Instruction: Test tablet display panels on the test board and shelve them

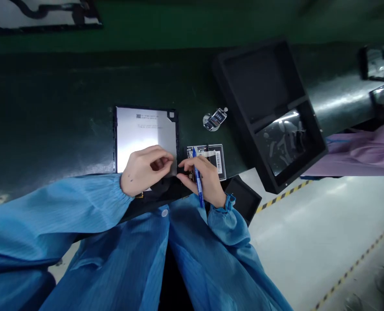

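A flat display panel [136, 138] with a silvery back, dark edges and small print lies on the dark bench. Over its lower right part is my left hand [148, 169], thumb and fingertips pinched together; whatever may be between them is too small to make out. My right hand [206, 178] holds a blue pen [198, 181] across its fingers, while its thumb and forefinger point left with a gap between them. Partly hidden beneath that hand lies a black-and-white circuit board [220, 160] with a label.
Right of the panel sits a small shiny metal piece [215, 119] on a round base. A large black tray [259, 116] with two compartments holds clear film [284, 140]. A smaller black tray [243, 199] is below the bench edge. Someone's pink sleeve [363, 149] shows at the right.
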The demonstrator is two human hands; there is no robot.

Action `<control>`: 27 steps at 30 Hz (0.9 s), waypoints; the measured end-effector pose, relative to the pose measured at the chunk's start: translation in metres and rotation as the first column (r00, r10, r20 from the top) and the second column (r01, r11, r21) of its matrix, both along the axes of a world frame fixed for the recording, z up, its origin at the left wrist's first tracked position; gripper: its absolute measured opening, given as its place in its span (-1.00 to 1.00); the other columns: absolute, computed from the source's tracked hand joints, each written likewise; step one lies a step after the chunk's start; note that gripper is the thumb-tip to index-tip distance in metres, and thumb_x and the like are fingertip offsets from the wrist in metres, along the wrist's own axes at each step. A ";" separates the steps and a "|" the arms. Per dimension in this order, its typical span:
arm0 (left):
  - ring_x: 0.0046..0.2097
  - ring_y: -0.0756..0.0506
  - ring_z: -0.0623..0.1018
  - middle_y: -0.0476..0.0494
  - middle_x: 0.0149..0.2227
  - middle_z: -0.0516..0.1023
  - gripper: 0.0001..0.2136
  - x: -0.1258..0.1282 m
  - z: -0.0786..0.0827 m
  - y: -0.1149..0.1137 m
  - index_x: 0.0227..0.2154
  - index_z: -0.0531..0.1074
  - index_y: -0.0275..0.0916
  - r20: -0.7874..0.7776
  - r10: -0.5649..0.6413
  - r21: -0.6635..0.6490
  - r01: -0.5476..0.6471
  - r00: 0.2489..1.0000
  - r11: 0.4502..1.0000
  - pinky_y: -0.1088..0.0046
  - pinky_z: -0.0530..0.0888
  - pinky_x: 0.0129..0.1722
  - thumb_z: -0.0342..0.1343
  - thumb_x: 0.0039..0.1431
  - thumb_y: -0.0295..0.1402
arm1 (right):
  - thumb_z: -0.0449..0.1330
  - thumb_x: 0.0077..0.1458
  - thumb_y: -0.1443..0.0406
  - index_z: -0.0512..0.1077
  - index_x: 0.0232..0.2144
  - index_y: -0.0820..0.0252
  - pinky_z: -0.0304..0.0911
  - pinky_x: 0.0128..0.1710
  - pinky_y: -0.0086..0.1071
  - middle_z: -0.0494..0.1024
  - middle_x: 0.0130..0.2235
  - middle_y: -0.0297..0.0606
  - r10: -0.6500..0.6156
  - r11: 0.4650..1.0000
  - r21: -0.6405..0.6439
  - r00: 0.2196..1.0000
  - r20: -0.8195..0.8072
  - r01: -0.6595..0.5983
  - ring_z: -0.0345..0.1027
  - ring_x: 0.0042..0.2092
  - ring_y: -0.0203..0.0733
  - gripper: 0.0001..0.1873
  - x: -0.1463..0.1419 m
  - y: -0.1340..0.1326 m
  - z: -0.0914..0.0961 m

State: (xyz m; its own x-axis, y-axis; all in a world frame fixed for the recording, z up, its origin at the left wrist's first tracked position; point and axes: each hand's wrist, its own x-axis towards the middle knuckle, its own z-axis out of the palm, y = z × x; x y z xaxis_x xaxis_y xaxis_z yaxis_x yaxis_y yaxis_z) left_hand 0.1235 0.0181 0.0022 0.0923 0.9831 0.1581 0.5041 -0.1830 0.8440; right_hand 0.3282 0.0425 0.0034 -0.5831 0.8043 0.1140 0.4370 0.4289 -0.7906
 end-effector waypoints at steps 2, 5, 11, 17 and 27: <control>-0.44 0.01 0.49 -0.08 -0.33 0.58 -0.88 -0.001 0.000 -0.001 -0.32 0.56 -0.22 0.023 0.044 0.004 -0.044 0.999 0.999 0.48 0.47 -0.43 0.12 0.17 -0.46 | 0.27 0.16 0.22 0.29 -0.33 0.08 0.31 -0.16 -0.29 0.56 -0.27 -0.31 0.094 0.996 -0.008 0.995 0.026 -0.094 0.33 -0.21 -0.17 -0.81 0.000 0.002 0.003; -0.44 0.01 0.48 -0.09 -0.31 0.58 -0.87 -0.001 0.001 -0.003 -0.29 0.56 -0.20 0.024 0.097 0.024 -0.097 0.995 0.995 0.47 0.45 -0.45 0.11 0.19 -0.45 | 0.25 0.17 0.23 0.27 -0.34 0.07 0.30 -0.14 -0.28 0.54 -0.28 -0.33 0.168 0.983 -0.080 0.986 0.005 -0.167 0.34 -0.20 -0.18 -0.80 0.001 0.004 0.005; -0.45 0.03 0.48 -0.08 -0.34 0.58 -0.87 -0.003 0.018 -0.001 -0.27 0.57 -0.25 0.013 -0.016 -0.044 0.017 1.000 0.999 0.51 0.43 -0.47 0.12 0.20 -0.42 | 0.17 0.24 0.23 0.11 -0.40 0.07 0.28 -0.30 -0.38 0.48 -0.33 -0.40 -0.054 0.947 -0.320 0.984 -0.168 -0.002 0.33 -0.38 -0.33 -0.72 -0.007 0.000 0.009; -0.50 0.04 0.47 0.00 -0.44 0.60 -0.91 -0.003 0.035 0.000 -0.34 0.58 -0.23 -0.032 -0.161 -0.128 0.156 0.986 0.979 0.53 0.44 -0.45 0.25 0.14 -0.33 | 0.14 0.26 0.24 0.05 -0.39 0.06 0.23 -0.37 -0.41 0.44 -0.35 -0.43 -0.116 0.946 -0.320 0.979 -0.170 0.057 0.29 -0.41 -0.36 -0.70 -0.013 0.004 0.014; -0.46 0.01 0.48 -0.01 -0.44 0.56 -0.88 0.008 0.033 -0.006 -0.32 0.58 -0.27 -0.233 -0.150 -0.053 0.142 0.961 0.988 0.47 0.42 -0.43 0.17 0.15 -0.37 | 0.20 0.23 0.21 0.09 -0.35 0.05 0.24 -0.41 -0.41 0.50 -0.33 -0.43 -0.177 0.915 -0.393 0.967 -0.182 0.094 0.30 -0.46 -0.37 -0.70 -0.010 0.000 0.007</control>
State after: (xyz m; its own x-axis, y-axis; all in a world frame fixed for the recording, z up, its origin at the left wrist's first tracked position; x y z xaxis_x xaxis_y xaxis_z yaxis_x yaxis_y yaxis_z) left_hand 0.1316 0.0116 0.0351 0.2656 0.9607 0.0801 0.6592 -0.2416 0.7121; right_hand 0.3182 0.0422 0.0105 -0.4619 0.8804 -0.1077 0.2764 0.0274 -0.9607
